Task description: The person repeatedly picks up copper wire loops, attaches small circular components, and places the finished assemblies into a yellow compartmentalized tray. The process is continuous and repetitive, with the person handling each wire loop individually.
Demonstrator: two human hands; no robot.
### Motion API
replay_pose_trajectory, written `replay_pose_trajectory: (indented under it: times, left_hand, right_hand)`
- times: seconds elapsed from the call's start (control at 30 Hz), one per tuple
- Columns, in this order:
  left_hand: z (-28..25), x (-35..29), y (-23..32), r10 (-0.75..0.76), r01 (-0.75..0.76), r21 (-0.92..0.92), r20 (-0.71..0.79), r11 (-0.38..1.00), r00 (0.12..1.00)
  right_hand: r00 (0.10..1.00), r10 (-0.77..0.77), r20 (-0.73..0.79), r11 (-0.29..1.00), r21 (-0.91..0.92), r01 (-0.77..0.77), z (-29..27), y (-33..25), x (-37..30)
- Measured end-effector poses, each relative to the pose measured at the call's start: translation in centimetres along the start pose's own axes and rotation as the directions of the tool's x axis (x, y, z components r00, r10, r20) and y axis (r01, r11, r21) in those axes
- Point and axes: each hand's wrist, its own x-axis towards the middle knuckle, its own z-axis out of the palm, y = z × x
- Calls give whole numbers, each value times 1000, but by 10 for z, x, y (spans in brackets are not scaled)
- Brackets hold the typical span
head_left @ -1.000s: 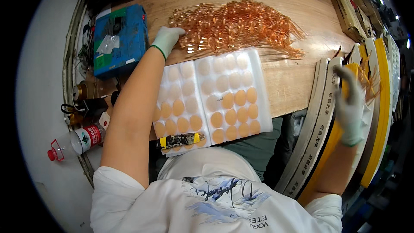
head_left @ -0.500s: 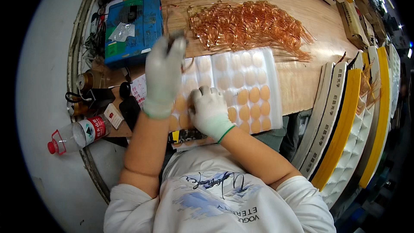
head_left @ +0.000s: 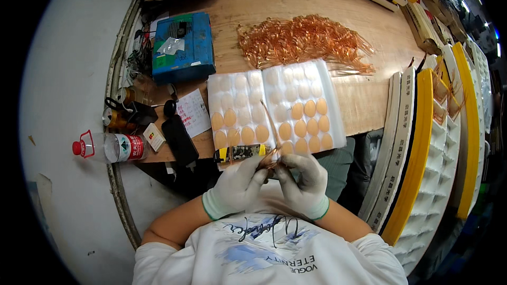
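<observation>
Close to my chest, both gloved hands meet at a copper wire coil [head_left: 270, 159] whose thin leads stick up and away from me. My left hand [head_left: 238, 186] pinches its left side, and my right hand [head_left: 303, 183] closes on the right side. Fingers partly cover the coil. Just beyond lie white backing sheets [head_left: 338, 119] with rows of tan oval stickers [head_left: 300, 127]; many ovals are peeled off, leaving pale outlines. A camouflage-patterned strip with yellow ends [head_left: 247, 153] rests across the sheets' near edge, beside my left hand.
A heap of copper coils [head_left: 303, 42] spreads behind the sheets. Leftward stand a blue box [head_left: 182, 47], a handwritten paper [head_left: 193, 113], a black phone [head_left: 179, 140] and a clear bottle with a red cap [head_left: 119, 148]. White and yellow divided trays [head_left: 430, 179] stack at the right.
My left hand has come down from beside the blue box toward my chest. The right hand has left the sticker sheets, and both now hold the coil. The whole view has shifted slightly.
</observation>
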Motion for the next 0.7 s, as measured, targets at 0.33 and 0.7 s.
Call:
replay_pose_trajectory:
  times: [0.33, 0.7]
  left_hand:
    - [17, 15, 14, -41, 49, -142, 58, 989, 998]
    - [7, -4, 8, -34, 47, -121, 109, 992, 993]
  right_hand:
    - [769, 419, 483, 737, 314, -598, -53, 22, 34]
    - [837, 371, 403, 852, 210, -479, -43, 10, 5]
